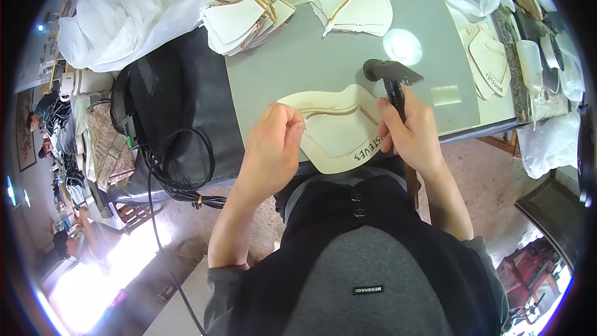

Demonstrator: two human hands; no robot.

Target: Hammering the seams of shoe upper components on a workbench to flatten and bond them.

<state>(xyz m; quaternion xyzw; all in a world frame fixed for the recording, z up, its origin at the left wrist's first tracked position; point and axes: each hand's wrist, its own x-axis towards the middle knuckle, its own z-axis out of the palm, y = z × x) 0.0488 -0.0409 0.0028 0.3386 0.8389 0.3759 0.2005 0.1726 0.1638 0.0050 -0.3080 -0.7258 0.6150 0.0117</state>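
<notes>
On the grey-green work board point(261, 74) lies a cream, frame-shaped pattern piece point(344, 165) with dark lettering and a large cut-out. Inside its upper edge runs a thin brownish strip point(336, 110). My left hand point(273, 140) is closed over the frame's left side, thumb pressed to the forefinger; whatever is pinched there is hidden. At the frame's right side, my right hand point(410, 127) grips a hammer point(393, 74) by its dark handle. The dark metal head is above the board, beyond the frame's upper right edge.
Two stacks of white cut pieces, one at the left point(233, 22) and one further right point(364, 12), lie along the board's far side. Lettered templates point(488, 62) sit at right. A black mesh bag point(155, 87) and coiled cable point(186, 174) occupy the left.
</notes>
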